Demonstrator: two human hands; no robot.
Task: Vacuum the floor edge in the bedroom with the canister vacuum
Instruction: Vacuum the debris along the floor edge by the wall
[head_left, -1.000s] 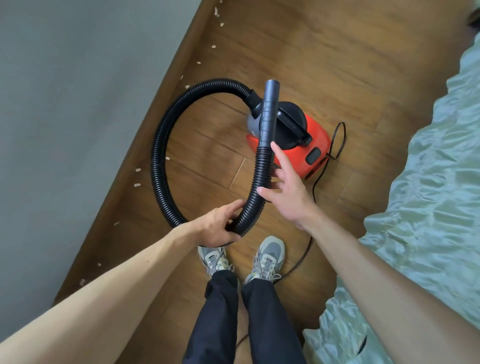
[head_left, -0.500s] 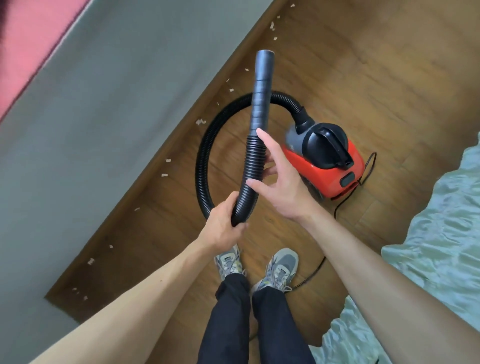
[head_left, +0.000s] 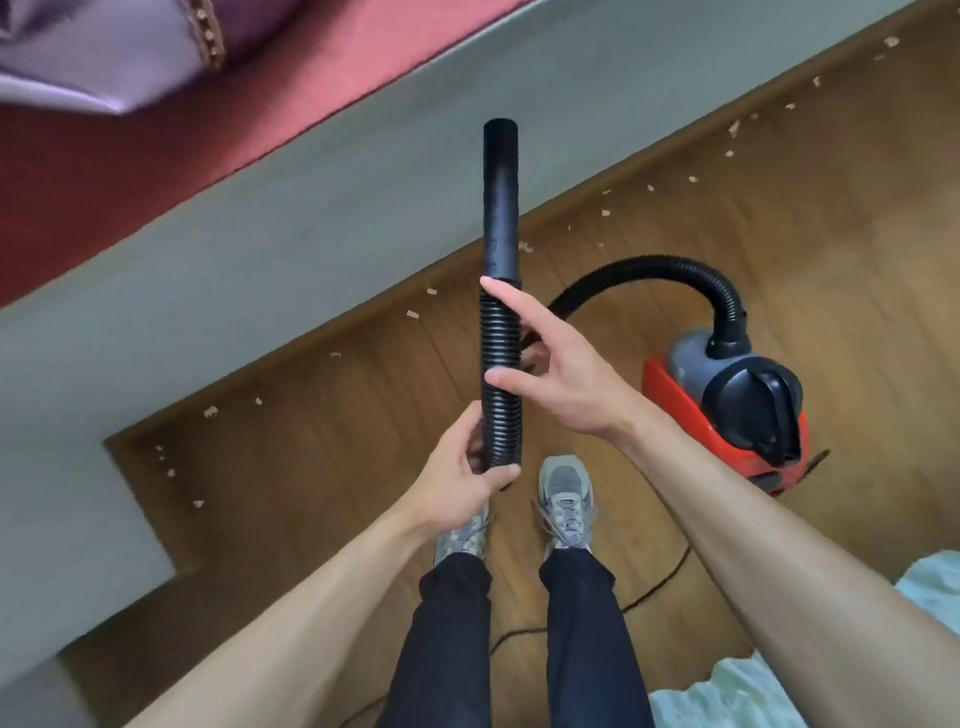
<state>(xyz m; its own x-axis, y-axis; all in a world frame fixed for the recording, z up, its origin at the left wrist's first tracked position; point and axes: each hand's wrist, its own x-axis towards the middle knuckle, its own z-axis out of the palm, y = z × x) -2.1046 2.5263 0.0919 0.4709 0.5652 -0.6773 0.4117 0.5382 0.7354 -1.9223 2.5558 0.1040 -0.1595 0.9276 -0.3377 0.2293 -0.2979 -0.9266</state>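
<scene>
The hose (head_left: 501, 374) is being raised higher than half a second ago, and its rigid nozzle (head_left: 501, 197) is now being pointed at the upper middle of the frame, across the grey wall (head_left: 311, 234). The hose's lower part is being gripped by the left hand (head_left: 462, 488). The right hand (head_left: 561, 374) is being kept spread, forefinger and thumb laid straight against the ribs, not closed round them. The canister vacuum (head_left: 737, 410) is being left on the floor (head_left: 322, 441) at the right of the frame. No cleaning is being done yet, it seems: pale scraps (head_left: 412, 314) are lying along the wall's foot from lower left to upper right. A pale bed cover (head_left: 779, 691) is showing at the lower right, and red cloth (head_left: 156, 130) at the upper left.
</scene>
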